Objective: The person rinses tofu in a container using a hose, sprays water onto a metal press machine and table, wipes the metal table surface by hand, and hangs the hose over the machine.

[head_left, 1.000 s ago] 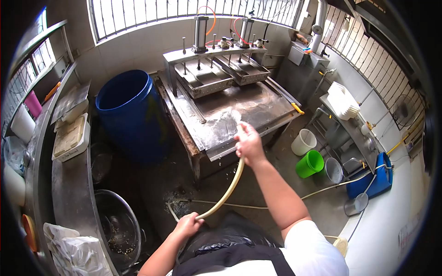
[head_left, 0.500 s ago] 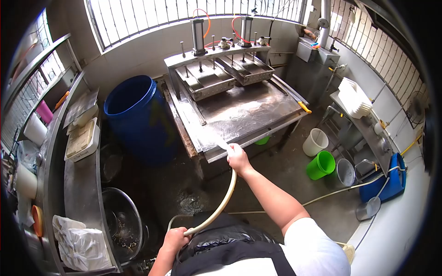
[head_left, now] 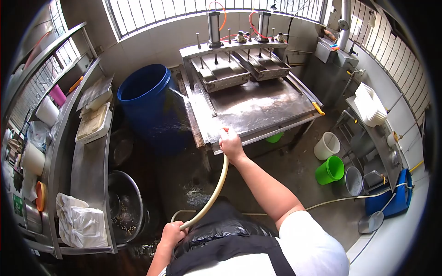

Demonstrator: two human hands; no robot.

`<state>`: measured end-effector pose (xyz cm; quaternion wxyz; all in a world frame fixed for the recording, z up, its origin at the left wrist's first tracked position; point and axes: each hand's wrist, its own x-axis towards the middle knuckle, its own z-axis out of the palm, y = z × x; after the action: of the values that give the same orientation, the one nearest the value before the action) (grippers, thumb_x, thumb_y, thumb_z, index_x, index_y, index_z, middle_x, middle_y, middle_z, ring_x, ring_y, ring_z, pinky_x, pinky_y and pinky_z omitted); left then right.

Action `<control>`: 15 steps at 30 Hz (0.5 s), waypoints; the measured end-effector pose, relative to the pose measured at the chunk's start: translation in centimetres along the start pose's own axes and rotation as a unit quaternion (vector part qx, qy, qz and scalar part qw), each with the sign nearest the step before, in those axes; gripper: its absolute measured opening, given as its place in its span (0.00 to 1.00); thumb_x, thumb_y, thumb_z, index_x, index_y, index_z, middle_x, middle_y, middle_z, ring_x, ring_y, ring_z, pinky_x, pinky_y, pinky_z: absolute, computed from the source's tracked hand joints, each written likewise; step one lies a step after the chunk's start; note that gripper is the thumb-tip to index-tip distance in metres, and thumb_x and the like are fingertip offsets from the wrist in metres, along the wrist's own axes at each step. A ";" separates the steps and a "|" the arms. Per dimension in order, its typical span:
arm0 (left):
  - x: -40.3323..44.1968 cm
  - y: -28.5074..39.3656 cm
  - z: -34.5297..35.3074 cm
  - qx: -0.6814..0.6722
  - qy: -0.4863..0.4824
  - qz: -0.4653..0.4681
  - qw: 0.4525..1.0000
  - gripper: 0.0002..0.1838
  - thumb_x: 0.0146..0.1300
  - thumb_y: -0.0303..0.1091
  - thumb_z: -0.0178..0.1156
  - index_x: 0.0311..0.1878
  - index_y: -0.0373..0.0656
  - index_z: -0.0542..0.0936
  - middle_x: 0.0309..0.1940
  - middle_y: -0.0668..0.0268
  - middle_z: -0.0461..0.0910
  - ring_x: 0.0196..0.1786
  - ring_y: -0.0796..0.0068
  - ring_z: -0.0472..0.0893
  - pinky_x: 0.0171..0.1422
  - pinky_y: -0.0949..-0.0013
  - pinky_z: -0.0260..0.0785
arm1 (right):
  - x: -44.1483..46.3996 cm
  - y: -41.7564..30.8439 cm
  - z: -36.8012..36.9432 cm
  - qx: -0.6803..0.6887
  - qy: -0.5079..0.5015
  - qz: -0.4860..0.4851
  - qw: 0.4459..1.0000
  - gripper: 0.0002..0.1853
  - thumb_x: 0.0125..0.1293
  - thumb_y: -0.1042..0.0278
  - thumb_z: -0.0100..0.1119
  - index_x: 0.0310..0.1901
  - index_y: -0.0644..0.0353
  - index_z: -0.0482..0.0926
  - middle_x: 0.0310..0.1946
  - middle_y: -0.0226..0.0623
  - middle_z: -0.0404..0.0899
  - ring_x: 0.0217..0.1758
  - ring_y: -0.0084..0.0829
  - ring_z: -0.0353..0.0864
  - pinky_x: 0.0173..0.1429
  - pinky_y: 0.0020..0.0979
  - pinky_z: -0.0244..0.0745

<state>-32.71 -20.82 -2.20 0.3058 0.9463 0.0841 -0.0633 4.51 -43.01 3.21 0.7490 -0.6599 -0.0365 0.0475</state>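
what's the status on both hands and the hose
Right hand gripping hose near its end, by the table's near edge. Left hand holding it lower down. Spray at table's left side, blue barrel close by; nothing seen blocking the hands.

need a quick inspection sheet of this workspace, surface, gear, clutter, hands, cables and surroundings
surface: metal table shiny, looks wet
job's things: pale hose curves between the hands; water spray shows between table and blue barrel
clutter: white bucket and green bucket on floor at right; crumpled white bag at lower left
hands: right hand and left hand both closed round the hose
cables: orange tube loops above the metal frame
surroundings: barred window behind; wet-looking patch on floor
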 end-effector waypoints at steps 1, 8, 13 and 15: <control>0.0 0.1 0.0 -0.008 0.002 -0.015 1.000 0.11 0.65 0.43 0.70 0.33 0.46 0.88 0.28 0.52 0.85 0.34 0.45 0.87 0.41 0.49 0.81 | 0.0 0.1 0.0 0.022 0.004 0.008 1.000 0.13 0.80 0.62 0.56 0.56 0.61 0.77 0.24 0.26 0.74 0.21 0.18 0.69 0.24 0.25 0.65; 0.1 0.7 -0.2 -0.010 0.010 -0.017 1.000 0.11 0.64 0.42 0.70 0.33 0.46 0.88 0.29 0.52 0.86 0.35 0.44 0.87 0.41 0.49 0.81 | 1.4 2.4 -0.2 -0.069 0.060 -0.038 0.995 0.10 0.80 0.62 0.55 0.51 0.61 0.77 0.25 0.26 0.75 0.22 0.18 0.71 0.26 0.25 0.67; 0.8 0.6 -0.9 -0.009 -0.004 -0.020 1.000 0.11 0.65 0.43 0.69 0.34 0.46 0.88 0.30 0.51 0.86 0.36 0.44 0.87 0.42 0.48 0.81 | 1.6 2.8 -0.1 -0.120 0.105 -0.089 0.983 0.12 0.80 0.62 0.55 0.51 0.63 0.77 0.26 0.27 0.77 0.26 0.19 0.73 0.32 0.27 0.70; 1.1 0.5 -1.2 -0.007 -0.010 -0.023 1.000 0.11 0.65 0.43 0.69 0.35 0.46 0.88 0.31 0.51 0.87 0.37 0.44 0.87 0.43 0.48 0.81 | 1.2 2.1 0.1 -0.127 0.105 -0.094 0.982 0.12 0.81 0.62 0.55 0.52 0.63 0.77 0.27 0.27 0.77 0.26 0.19 0.73 0.32 0.27 0.70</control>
<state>-31.42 -20.35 -1.18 0.3114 0.9414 0.1026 -0.0794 5.67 -42.52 1.16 0.6599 -0.7445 -0.0252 -0.0980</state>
